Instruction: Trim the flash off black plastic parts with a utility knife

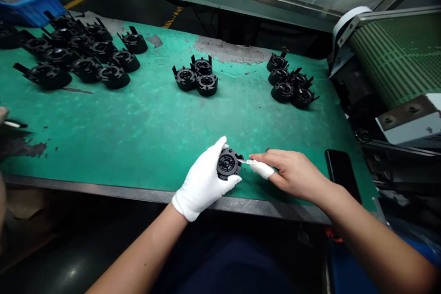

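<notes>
My left hand (204, 180), in a white glove, is closed round a round black plastic part (228, 163) held just above the near edge of the green table (148, 119). My bare right hand (292, 172) pinches a small knife with a white-wrapped handle (259, 167). Its blade tip touches the right rim of the part.
Three black parts (197, 78) sit in the table's middle, several more (290, 85) to the right, and a large pile (74, 53) at far left. A blue crate (29, 2) stands at the back left. A dark phone (342, 172) lies by my right wrist. A green conveyor (396, 55) runs at the right. Another person's fingertip with a tool (8, 121) shows at the left edge.
</notes>
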Available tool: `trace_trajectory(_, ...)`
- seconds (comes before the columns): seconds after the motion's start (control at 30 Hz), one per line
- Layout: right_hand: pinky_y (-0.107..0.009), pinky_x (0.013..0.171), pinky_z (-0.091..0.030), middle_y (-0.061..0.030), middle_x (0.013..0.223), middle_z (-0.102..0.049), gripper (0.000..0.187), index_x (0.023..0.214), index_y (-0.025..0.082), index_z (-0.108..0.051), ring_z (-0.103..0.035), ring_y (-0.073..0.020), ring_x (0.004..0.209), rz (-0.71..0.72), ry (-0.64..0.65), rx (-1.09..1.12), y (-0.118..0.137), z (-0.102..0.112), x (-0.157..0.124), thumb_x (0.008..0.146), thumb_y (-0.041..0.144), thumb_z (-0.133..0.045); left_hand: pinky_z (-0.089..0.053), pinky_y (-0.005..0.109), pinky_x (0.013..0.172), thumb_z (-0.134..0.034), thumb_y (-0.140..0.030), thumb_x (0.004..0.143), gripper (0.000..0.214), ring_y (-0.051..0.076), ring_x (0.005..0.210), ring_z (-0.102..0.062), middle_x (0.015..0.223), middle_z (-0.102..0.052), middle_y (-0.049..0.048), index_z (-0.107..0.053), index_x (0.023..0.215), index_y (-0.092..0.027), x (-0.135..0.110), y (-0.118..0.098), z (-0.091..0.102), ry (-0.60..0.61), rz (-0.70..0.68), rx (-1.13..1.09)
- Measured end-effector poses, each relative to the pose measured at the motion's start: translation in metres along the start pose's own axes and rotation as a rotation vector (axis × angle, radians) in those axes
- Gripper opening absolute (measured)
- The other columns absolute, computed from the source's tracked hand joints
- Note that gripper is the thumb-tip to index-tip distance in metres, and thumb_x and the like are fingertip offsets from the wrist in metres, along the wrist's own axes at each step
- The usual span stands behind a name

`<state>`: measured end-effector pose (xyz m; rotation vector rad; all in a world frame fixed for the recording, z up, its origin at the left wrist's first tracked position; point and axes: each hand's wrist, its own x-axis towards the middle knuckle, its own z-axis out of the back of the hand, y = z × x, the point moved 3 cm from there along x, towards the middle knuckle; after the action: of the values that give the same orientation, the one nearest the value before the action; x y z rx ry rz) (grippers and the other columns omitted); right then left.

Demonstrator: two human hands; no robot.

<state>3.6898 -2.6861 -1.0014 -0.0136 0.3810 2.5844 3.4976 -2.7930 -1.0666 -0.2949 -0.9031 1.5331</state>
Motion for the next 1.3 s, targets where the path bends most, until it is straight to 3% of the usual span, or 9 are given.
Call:
trace_trajectory(0.13,-0.031,0.070,-0.048,0.0011,0.109,-0.076,0.045,0.134,0.035,-0.064,-0.071,-0.0210,0.095,-0.008,0.048,-0.140,-0.006,0.004,0.014,0.094,0.022,-0.049,-0.041,0.042,0.121,-0.083,-0.037,0.076,0.095,0.026,0.137,-0.053,0.147,-0.055,0.0132,-0.032,0.153,-0.017,0.000,0.001,0.003,0.010,-0.004,0.018)
trace_trajectory(0.23,-0.032,0.064,-0.046,-0.0028,0.112,-0.076,0.044,0.133,0.035,-0.066,-0.071,-0.0262,0.095,-0.207,-0.039,-0.295,-0.037,0.017,0.017,0.092,0.027,-0.051,-0.040,0.044,0.122,-0.081,-0.037,0.077,0.093,0.027,0.140,-0.050,0.152,-0.051,0.0136,-0.031,0.154,-0.018,0.000,-0.001,0.005,0.049,0.011,0.019)
trace_trajectory(0.33,-0.036,0.062,-0.049,-0.0082,0.118,-0.076,0.042,0.128,0.029,-0.070,-0.072,-0.0336,0.096,-0.394,-0.126,-0.347,-0.069,0.029,0.011,0.093,0.026,-0.047,-0.040,0.045,0.122,-0.081,-0.033,0.078,0.100,0.028,0.144,-0.047,0.159,-0.044,0.0106,-0.023,0.159,-0.024,0.002,-0.001,0.017,0.200,-0.015,-0.018)
trace_trajectory(0.47,-0.038,0.080,-0.056,-0.0012,0.127,-0.073,0.040,0.130,0.032,-0.068,-0.070,-0.0285,0.108,-0.279,-0.103,-0.218,-0.073,0.020,0.001,0.095,0.028,-0.048,-0.038,0.040,0.124,-0.070,-0.031,0.088,0.073,0.023,0.145,-0.046,0.159,-0.045,-0.0025,-0.037,0.154,-0.036,0.010,0.010,0.052,0.422,-0.106,-0.025)
trace_trajectory(0.57,-0.039,0.091,-0.057,-0.0008,0.128,-0.073,0.039,0.129,0.030,-0.068,-0.070,-0.0255,0.112,-0.156,-0.089,-0.057,-0.056,0.004,-0.003,0.095,0.026,-0.048,-0.037,0.041,0.124,-0.055,-0.037,0.098,0.042,0.022,0.138,-0.054,0.147,-0.059,-0.0014,-0.057,0.140,-0.030,0.014,0.028,0.082,0.074,0.075,0.028)
trace_trajectory(0.63,-0.041,0.094,-0.056,-0.0012,0.130,-0.072,0.039,0.129,0.029,-0.067,-0.069,-0.0250,0.114,-0.107,-0.079,0.024,-0.043,-0.003,-0.002,0.095,0.026,-0.047,-0.038,0.043,0.123,-0.055,-0.044,0.099,0.046,0.024,0.138,-0.054,0.147,-0.059,0.0039,-0.056,0.141,-0.025,0.008,0.035,0.088,-0.140,0.183,-0.017)
trace_trajectory(0.8,-0.040,0.090,-0.054,-0.0021,0.124,-0.073,0.043,0.135,0.028,-0.063,-0.069,-0.0237,0.107,0.031,-0.018,0.102,0.003,-0.008,0.009,0.097,0.024,-0.043,-0.031,0.051,0.126,-0.084,-0.050,0.074,0.107,0.032,0.152,-0.033,0.166,-0.030,0.0125,-0.024,0.158,-0.023,-0.011,0.026,0.052,0.030,0.139,-0.110)
trace_trajectory(0.97,-0.042,0.080,-0.054,-0.0060,0.109,-0.073,0.047,0.142,0.026,-0.058,-0.070,-0.0278,0.097,0.025,0.043,-0.037,0.033,-0.013,0.021,0.098,0.026,-0.040,-0.034,0.047,0.125,-0.081,-0.039,0.080,0.095,0.028,0.148,-0.040,0.161,-0.039,0.0141,-0.027,0.156,-0.019,-0.011,0.022,0.035,-0.004,0.096,0.014)
trace_trajectory(1.3,-0.033,0.069,-0.050,-0.0040,0.104,-0.073,0.046,0.141,0.030,-0.059,-0.071,-0.0232,0.089,0.008,0.045,-0.153,0.034,-0.014,0.022,0.098,0.025,-0.043,-0.039,0.048,0.122,-0.075,-0.035,0.082,0.082,0.029,0.143,-0.047,0.154,-0.047,0.0137,-0.034,0.151,-0.019,-0.009,0.022,0.035,-0.052,0.078,0.019)
